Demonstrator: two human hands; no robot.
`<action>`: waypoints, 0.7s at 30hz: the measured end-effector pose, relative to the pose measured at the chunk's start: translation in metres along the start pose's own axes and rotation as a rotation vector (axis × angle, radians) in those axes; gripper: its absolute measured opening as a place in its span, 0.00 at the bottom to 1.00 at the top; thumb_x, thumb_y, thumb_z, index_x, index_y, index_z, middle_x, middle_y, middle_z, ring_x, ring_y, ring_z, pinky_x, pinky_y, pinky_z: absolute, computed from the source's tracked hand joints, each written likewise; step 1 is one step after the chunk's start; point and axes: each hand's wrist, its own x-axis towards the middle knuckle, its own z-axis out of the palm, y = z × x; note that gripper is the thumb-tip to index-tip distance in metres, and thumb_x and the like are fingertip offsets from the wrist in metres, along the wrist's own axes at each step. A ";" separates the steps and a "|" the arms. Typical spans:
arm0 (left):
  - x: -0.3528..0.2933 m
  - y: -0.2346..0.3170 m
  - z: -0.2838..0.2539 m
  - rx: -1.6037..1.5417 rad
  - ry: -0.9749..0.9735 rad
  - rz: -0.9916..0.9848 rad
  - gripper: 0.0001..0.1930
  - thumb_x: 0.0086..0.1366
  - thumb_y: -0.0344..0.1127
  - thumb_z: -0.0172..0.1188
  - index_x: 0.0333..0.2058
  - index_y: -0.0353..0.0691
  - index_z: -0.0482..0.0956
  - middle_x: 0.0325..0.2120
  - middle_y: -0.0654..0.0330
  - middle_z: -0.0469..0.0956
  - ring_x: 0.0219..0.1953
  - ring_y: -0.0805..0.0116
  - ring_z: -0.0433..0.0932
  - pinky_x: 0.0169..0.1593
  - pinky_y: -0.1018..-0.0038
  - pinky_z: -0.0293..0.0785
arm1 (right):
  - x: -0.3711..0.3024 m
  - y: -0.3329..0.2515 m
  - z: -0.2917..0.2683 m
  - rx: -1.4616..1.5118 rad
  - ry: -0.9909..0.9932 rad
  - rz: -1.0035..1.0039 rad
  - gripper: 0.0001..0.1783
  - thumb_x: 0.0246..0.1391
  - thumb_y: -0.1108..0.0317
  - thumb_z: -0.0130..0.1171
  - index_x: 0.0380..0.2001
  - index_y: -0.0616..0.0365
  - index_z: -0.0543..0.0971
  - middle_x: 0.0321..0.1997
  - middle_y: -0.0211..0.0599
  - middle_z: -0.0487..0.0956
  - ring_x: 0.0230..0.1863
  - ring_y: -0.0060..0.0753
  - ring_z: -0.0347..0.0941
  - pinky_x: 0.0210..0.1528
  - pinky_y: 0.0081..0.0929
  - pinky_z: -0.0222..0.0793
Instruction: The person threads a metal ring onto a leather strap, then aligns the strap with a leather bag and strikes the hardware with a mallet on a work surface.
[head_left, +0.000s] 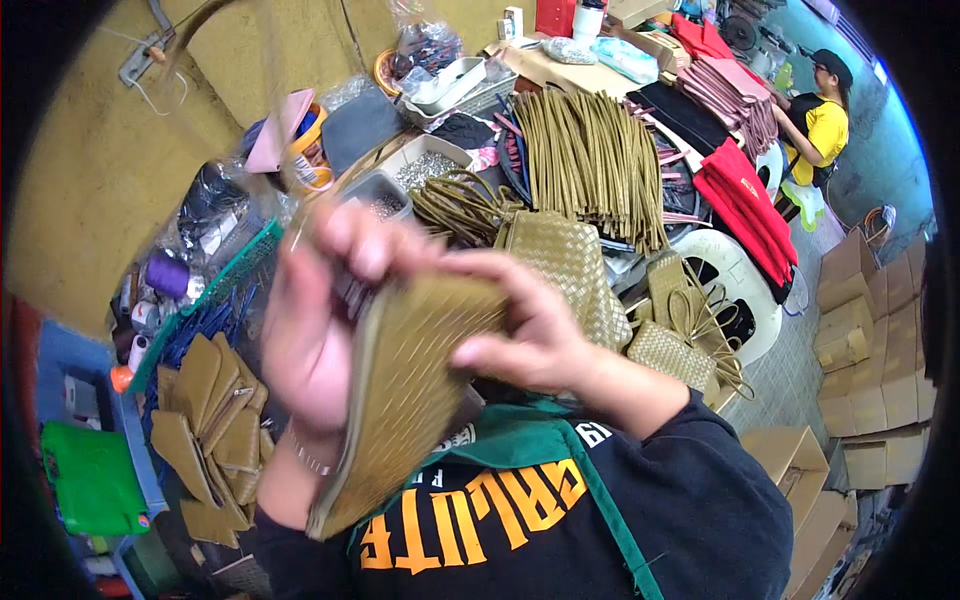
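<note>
A woven olive-gold pouch (pixel 425 360) with a pale edge is held up in front of my chest, tilted and partly blurred. My right hand (pixel 530 335) grips its upper right side, thumb on the near face and fingers over the top. My left hand (pixel 325 290) is at the pouch's other side, its fingers curled and smeared by motion. From those fingers a thin olive strap (pixel 275 100) loops upward, blurred. The pouch hides part of the left palm and wrist.
Olive strips (pixel 590 160) and woven olive bags (pixel 560 255) lie ahead on the crowded table. Flat olive pouches (pixel 215 420) are piled at left, near a green container (pixel 92 480). Red fabric pieces (pixel 745 215) rest on a white stool (pixel 745 300). Cardboard boxes (pixel 870 350) and another person (pixel 820 130) are right.
</note>
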 end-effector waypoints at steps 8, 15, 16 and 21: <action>0.043 -0.073 -0.103 0.688 0.586 -0.713 0.22 0.63 0.49 0.44 0.47 0.37 0.67 0.44 0.58 0.69 0.46 0.66 0.68 0.50 0.62 0.60 | 0.011 0.024 -0.116 -0.789 0.230 0.558 0.28 0.40 0.63 0.64 0.46 0.59 0.68 0.39 0.43 0.73 0.40 0.37 0.70 0.44 0.27 0.66; -0.055 0.041 -0.157 0.872 0.784 -0.274 0.10 0.61 0.37 0.50 0.39 0.41 0.75 0.36 0.65 0.75 0.42 0.74 0.72 0.41 0.80 0.64 | -0.018 0.080 -0.105 -1.479 0.412 0.164 0.32 0.36 0.64 0.64 0.48 0.57 0.67 0.49 0.51 0.67 0.52 0.52 0.59 0.54 0.41 0.54; -0.073 0.063 -0.170 0.912 0.881 -0.230 0.10 0.61 0.37 0.50 0.39 0.41 0.75 0.36 0.65 0.75 0.42 0.74 0.72 0.41 0.80 0.64 | -0.016 0.070 -0.107 -1.529 0.332 0.055 0.31 0.36 0.66 0.64 0.48 0.58 0.67 0.50 0.51 0.66 0.54 0.50 0.59 0.55 0.40 0.53; -0.186 0.145 -0.190 2.341 1.140 -0.001 0.16 0.48 0.34 0.61 0.37 0.38 0.74 0.38 0.52 0.71 0.43 0.52 0.68 0.47 0.63 0.65 | -0.028 0.056 -0.124 -1.390 0.285 -0.137 0.24 0.47 0.70 0.57 0.48 0.65 0.66 0.51 0.48 0.67 0.53 0.46 0.61 0.56 0.36 0.52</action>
